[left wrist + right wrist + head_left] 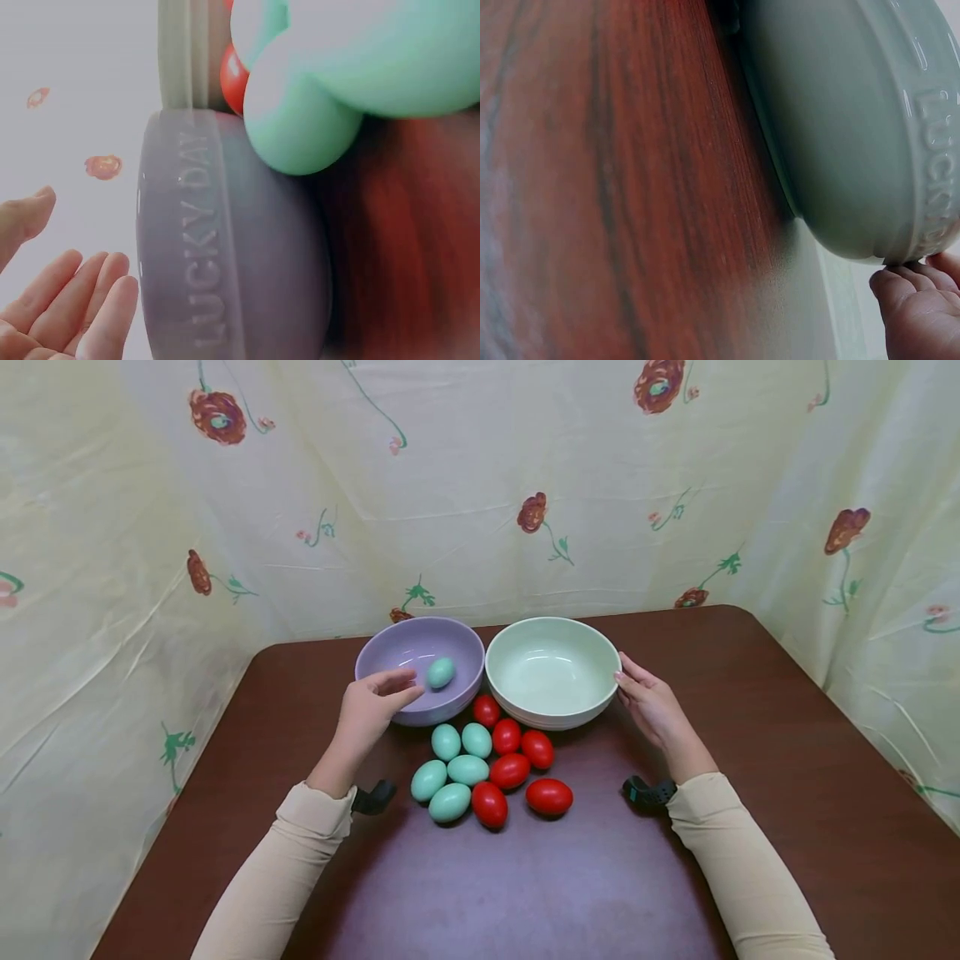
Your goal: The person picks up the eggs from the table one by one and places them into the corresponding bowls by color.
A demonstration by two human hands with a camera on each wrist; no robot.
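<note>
At the back of the table stand a purple bowl [375, 652] and a pale green bowl [551, 722], side by side. One mint-green egg [440, 672] lies inside the purple bowl. My left hand [375, 697] hovers at that bowl's near left rim, thumb and fingers apart and holding nothing. In the left wrist view, the fingertips [112, 300] are beside the bowl's embossed wall. My right hand [654, 706] holds the pale green bowl by its right rim, thumb at the edge and fingers against the outside, as the right wrist view also shows.
Several mint-green eggs [468, 769] and several red eggs [510, 771] lie clustered on the dark wooden table [750, 710] before the bowls, some touching. One red egg [549, 797] sits slightly apart at the right. A flowered curtain [465, 527] hangs behind the table.
</note>
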